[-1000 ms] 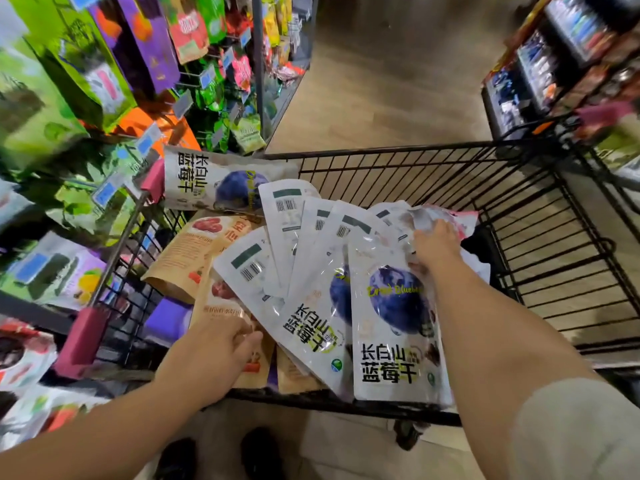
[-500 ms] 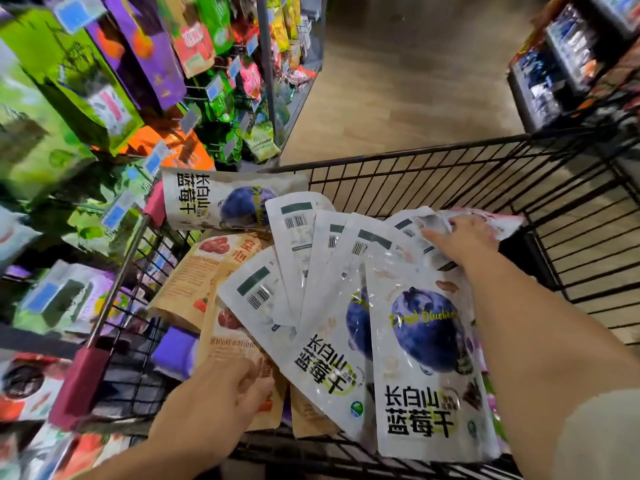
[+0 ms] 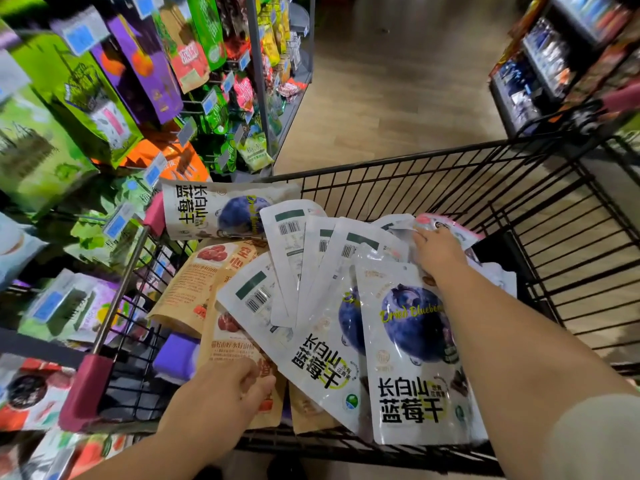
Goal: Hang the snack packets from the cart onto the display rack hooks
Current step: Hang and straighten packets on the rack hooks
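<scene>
Several white dried-blueberry packets (image 3: 412,344) lie fanned out in the black wire cart (image 3: 554,216), some face down with barcodes showing. One more blueberry packet (image 3: 214,211) lies sideways at the cart's far left corner. Tan red-fruit packets (image 3: 194,285) sit under the fan. My right hand (image 3: 438,252) reaches to the far end of the fan, its fingers curled over the packets' top edges beside a pink-edged packet (image 3: 450,227). At the near edge my left hand (image 3: 221,400) grips the bottom of a tan packet (image 3: 239,344), thumb on top.
The display rack (image 3: 256,98) on the left is full of hanging green, purple and orange bags with blue price tags. The cart's pink handle (image 3: 86,386) is near my left hand. Another shelf (image 3: 540,71) stands far right, with wooden floor between.
My right hand has slid a little farther along the tops of the fanned packets toward the pink-edged one. My left hand stays on the tan packet.
</scene>
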